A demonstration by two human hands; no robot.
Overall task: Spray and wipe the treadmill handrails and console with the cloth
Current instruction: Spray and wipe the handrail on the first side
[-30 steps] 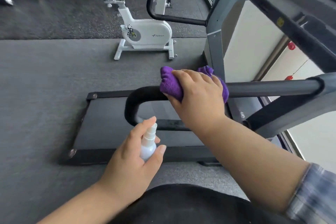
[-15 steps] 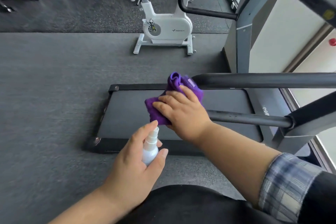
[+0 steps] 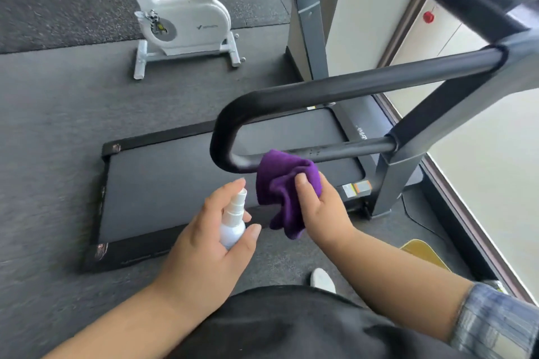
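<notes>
Against the lower bar of the black handrail (image 3: 335, 151), a crumpled purple cloth (image 3: 281, 183) is pinched by the right hand (image 3: 320, 207); a small white spray bottle (image 3: 233, 221) is gripped by the left hand (image 3: 210, 245).

Bare forearms, a blue plaid sleeve (image 3: 493, 320), a black garment (image 3: 291, 326).

Crumpled purple cloth (image 3: 280, 183) against handrail (image 3: 335, 151)
</notes>
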